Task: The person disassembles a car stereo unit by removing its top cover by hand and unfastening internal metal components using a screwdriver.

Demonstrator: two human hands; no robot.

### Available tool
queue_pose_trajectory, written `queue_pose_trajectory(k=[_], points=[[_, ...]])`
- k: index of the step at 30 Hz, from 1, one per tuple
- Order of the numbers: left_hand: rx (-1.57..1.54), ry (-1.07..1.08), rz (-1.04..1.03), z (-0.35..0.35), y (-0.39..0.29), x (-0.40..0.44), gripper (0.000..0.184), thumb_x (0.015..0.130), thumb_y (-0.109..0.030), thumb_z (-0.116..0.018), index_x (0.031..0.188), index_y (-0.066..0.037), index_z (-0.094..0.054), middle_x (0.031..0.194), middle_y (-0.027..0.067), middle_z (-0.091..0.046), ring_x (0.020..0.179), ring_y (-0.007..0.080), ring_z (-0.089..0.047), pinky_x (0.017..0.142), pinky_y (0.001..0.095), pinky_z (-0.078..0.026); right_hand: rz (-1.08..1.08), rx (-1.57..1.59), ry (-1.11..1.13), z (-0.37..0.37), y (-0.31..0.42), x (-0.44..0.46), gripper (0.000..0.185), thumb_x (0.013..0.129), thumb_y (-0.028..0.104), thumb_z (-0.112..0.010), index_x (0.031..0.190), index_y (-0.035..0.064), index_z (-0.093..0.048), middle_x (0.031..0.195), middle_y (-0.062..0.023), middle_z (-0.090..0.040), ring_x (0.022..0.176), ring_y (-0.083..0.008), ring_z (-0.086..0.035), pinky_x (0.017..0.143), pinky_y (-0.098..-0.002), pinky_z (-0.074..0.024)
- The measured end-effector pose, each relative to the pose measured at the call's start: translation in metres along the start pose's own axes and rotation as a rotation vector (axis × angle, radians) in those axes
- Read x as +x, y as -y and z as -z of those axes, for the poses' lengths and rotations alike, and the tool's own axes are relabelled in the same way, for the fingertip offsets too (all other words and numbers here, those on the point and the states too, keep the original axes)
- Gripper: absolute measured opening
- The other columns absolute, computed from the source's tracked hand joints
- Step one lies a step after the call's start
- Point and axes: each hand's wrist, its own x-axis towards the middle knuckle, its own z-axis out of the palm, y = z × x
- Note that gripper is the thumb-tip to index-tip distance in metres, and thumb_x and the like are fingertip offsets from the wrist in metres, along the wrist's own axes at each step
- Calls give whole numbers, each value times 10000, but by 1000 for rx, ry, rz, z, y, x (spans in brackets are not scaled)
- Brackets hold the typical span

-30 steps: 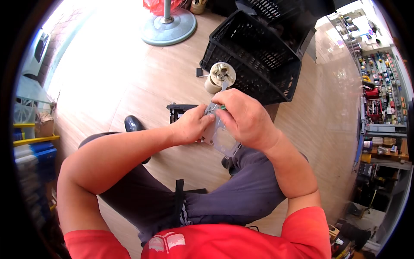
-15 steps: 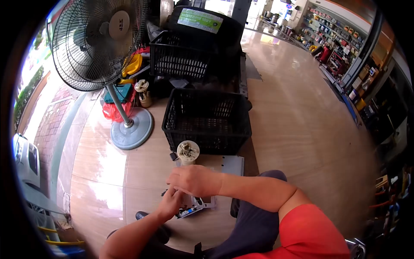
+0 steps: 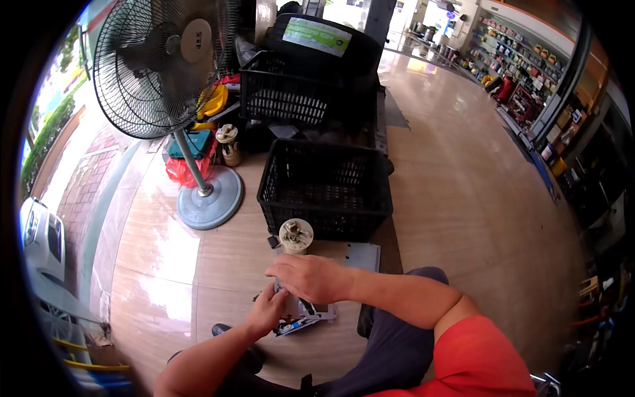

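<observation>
My right hand [image 3: 311,278] is curled, palm down, over the fingertips of my left hand [image 3: 268,309]. The left fingers are pinched together just under it. Whatever the two hands grip between them is small and mostly covered, so its kind cannot be made out. Below them on the floor is a flat silver-grey part [image 3: 323,311] with a dark strip across it, and a blue-and-white piece [image 3: 296,325] lies at its near edge. Just beyond my hands stands a cylindrical pump-like unit [image 3: 296,233] with a round cream top and fittings.
A black plastic crate [image 3: 324,215] stands behind the pump-like unit, with another crate [image 3: 284,96] and a labelled tyre [image 3: 317,36] farther back. At left stands a floor fan [image 3: 210,198] beside a similar cream-topped unit [image 3: 229,145]. A grey panel [image 3: 364,255] lies right of my hands.
The view has shifted slightly, so the scene sits a little farther right. My hands stay together over the flat part, with the right fingers now somewhat more extended over the left.
</observation>
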Motion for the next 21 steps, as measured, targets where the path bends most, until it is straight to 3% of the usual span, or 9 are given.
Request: queue_pose_trajectory(k=[7,9,21], points=[[32,24,26,-2,-7,-3,303,1044,-259,-424,1239,-35,-485,976,69,-616,764,146,-612,618,286,-516,5,-71,13,1,0,0,391,824,52,-659,1198,-16,-567,1025,-161,-607,945,-328,-631,793,-383,-541],[-30,-6,67,-2,-6,-4,328,1027,-258,-480,1213,7,-530,1036,106,-640,932,162,-597,812,329,-496,3,-66,10,1,1,-1,409,819,59,-664,1209,-14,-566,1020,-155,-608,939,-320,-633,783,-376,-542],[-21,-32,56,-1,-1,-2,328,1021,-254,-490,1190,21,-544,1004,112,-648,914,164,-593,810,327,-495,26,-76,10,5,3,-1,391,814,75,-675,1185,-13,-586,975,-146,-604,890,-309,-636,751,-381,-540]])
